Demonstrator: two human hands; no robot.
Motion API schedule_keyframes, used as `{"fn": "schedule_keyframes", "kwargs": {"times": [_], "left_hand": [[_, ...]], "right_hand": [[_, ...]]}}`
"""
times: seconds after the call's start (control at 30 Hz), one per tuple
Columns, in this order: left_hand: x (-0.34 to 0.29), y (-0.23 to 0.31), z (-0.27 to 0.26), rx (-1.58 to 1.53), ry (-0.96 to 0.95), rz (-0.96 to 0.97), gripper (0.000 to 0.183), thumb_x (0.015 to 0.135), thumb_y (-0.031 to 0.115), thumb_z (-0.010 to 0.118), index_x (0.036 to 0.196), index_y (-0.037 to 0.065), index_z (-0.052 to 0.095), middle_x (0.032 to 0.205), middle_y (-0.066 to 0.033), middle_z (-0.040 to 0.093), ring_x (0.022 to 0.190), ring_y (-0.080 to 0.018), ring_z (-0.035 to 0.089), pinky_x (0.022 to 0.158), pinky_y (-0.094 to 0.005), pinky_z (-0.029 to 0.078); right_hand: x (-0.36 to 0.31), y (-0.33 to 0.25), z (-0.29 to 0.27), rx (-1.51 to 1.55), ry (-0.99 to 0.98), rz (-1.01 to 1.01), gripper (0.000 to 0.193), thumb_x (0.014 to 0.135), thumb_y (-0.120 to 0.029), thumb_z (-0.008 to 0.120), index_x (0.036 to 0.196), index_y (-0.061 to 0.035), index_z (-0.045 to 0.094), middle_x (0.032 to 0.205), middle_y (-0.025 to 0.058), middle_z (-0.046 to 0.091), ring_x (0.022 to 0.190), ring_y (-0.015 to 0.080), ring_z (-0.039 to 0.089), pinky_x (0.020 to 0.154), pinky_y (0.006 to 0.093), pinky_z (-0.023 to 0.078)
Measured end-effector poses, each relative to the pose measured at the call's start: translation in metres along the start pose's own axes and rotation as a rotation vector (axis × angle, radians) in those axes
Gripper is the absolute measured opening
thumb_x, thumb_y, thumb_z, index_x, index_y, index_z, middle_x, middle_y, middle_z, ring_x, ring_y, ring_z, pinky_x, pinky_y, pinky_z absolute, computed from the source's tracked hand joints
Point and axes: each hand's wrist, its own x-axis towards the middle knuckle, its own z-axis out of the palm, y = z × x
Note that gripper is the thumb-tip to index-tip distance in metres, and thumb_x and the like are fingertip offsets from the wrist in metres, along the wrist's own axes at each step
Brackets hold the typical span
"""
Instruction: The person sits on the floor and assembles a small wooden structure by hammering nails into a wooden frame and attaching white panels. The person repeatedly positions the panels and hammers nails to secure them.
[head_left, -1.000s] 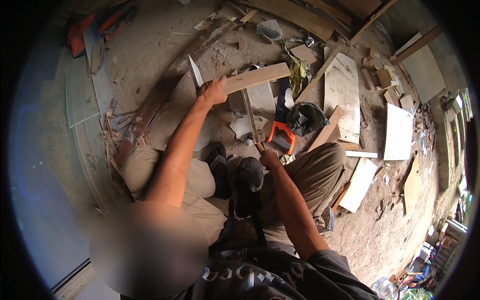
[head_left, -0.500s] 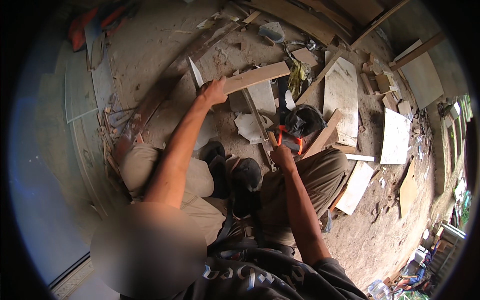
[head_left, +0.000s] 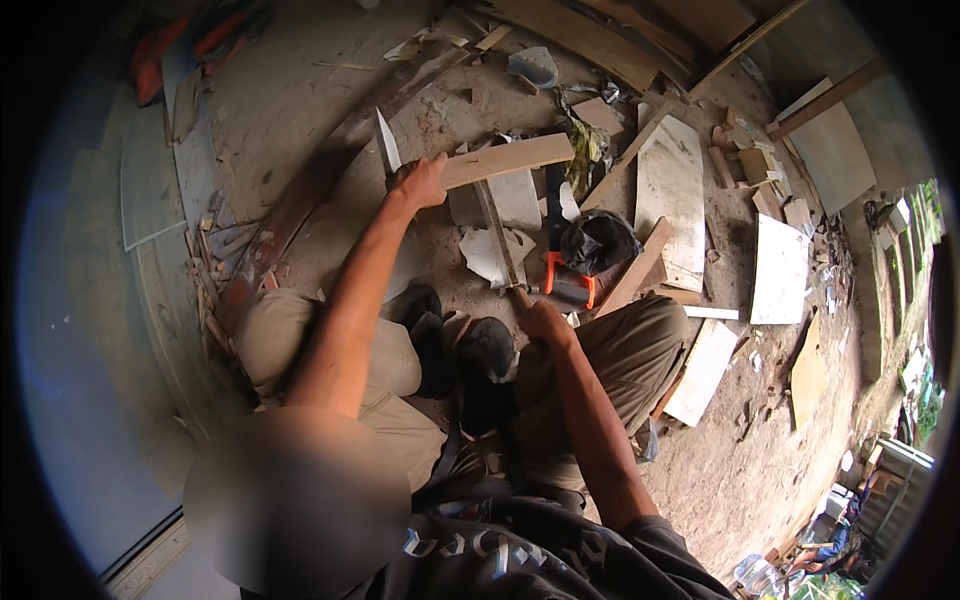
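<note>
Left hand (head_left: 420,182), far: fingers are gripping a pale board (head_left: 515,159) by its left end. Right hand (head_left: 545,321), nearer: fingers are clasping a long-bladed tool (head_left: 499,235) by its wooden handle.

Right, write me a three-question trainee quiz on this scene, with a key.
1. The left hand holds: A) a cup; B) a wooden board; C) a rope.
2. True or false: the orange-handled saw is held in a hand.
3. Fill in: the right hand grips the long narrow tool by its ____.

Key: 1. B. 2. False; neither hand holds it. 3. Handle.
</note>
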Motion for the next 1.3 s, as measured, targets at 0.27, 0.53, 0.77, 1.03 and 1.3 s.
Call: {"fn": "schedule_keyframes", "kwargs": {"times": [0.27,0.53,0.77,1.03,1.3], "left_hand": [[0.000,-0.005,0.006,-0.030,0.016,0.009,0.054,0.067,0.013,0.067,0.117,0.005,0.049,0.096,-0.0271,0.065,0.095,-0.0448,0.062,0.080,-0.0506,0.052],[0.003,0.008,-0.003,-0.007,-0.019,-0.025,0.045,0.068,0.011,0.065,0.110,0.005,0.050,0.097,-0.0276,0.065,0.097,-0.0446,0.062,0.082,-0.0498,0.051],[-0.005,0.010,-0.007,-0.008,-0.020,-0.051,0.045,0.069,0.011,0.065,0.111,0.006,0.052,0.100,-0.0248,0.065,0.098,-0.0430,0.062,0.084,-0.0480,0.052],[0.004,0.007,0.000,0.013,-0.023,-0.042,0.040,0.070,0.010,0.063,0.108,0.007,0.052,0.099,-0.0248,0.065,0.097,-0.0432,0.063,0.083,-0.0482,0.052],[0.002,0.002,-0.001,-0.018,0.007,0.002,0.042,0.069,0.009,0.063,0.109,0.006,0.050,0.098,-0.0251,0.065,0.097,-0.0436,0.062,0.083,-0.0495,0.052]], "right_hand": [[-0.011,0.048,0.002,-0.371,0.168,-0.336,0.029,0.084,-0.021,0.055,0.085,0.0066,0.064,0.103,0.0299,0.060,0.058,0.0278,0.064,0.048,0.0383,0.049],[0.005,-0.044,-0.034,1.179,0.071,0.434,0.071,0.080,-0.067,0.061,0.081,0.0040,0.059,0.064,0.0087,0.056,0.051,0.0179,0.054,0.044,0.0329,0.041],[0.023,-0.056,-0.002,1.581,0.027,0.426,0.050,0.079,-0.050,0.072,0.088,-0.0036,0.054,0.067,0.0063,0.055,0.045,0.0113,0.045,0.040,0.0266,0.036],[0.013,-0.065,-0.009,1.423,0.020,0.425,0.057,0.082,-0.053,0.067,0.094,0.0009,0.053,0.073,0.0181,0.066,0.043,0.0123,0.048,0.038,0.0285,0.035],[-0.007,-0.048,-0.017,0.929,0.392,0.203,0.053,0.090,-0.048,0.059,0.083,0.0046,0.056,0.065,0.0123,0.061,0.050,0.0175,0.053,0.047,0.0331,0.042]]}}
